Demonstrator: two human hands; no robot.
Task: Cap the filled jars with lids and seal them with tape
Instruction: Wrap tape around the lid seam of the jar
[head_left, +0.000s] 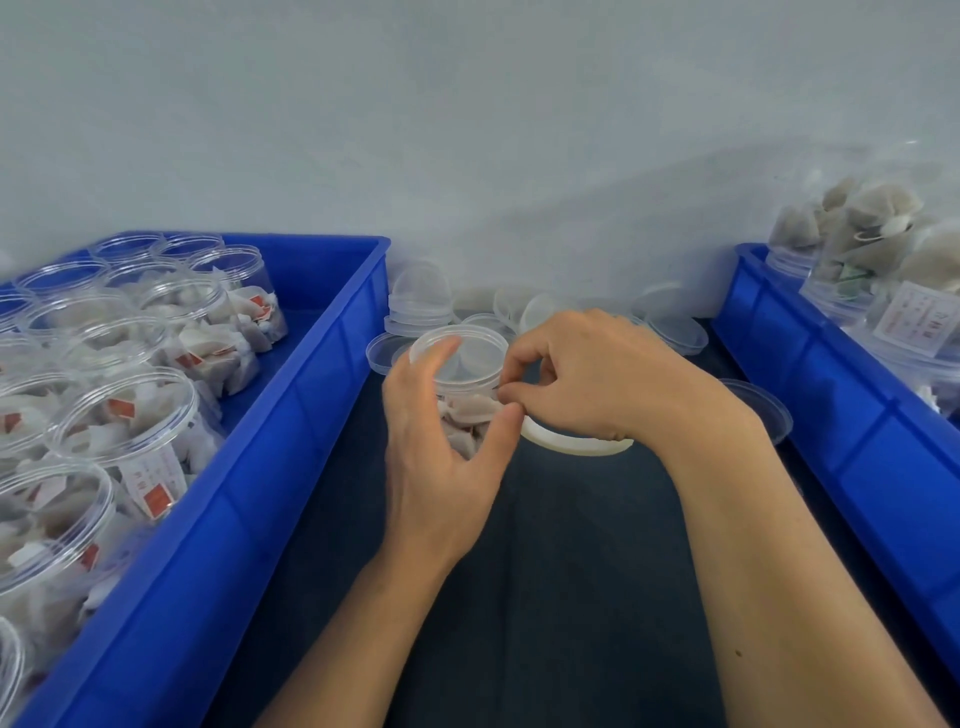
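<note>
Hands are both busy on one clear plastic jar with teabags inside and a lid on top (457, 384), sitting on the dark desk (545, 571) toward its far edge, between the two bins. Left hand (441, 441) has its grip wrapped around the jar body, thumb on the near side. Right hand (587, 379) is pinching something right at the jar's lid seam, too small to make out, with a white tape roll (571, 441) tucked under its wrist. Loose clear lids (421, 306) are piled at the far edge by the wall. Blue plastic bin (234, 493) along the left edge holds open filled jars (124, 415); another blue bin (831, 405) along the right edge holds more filled jars (872, 249).
</note>
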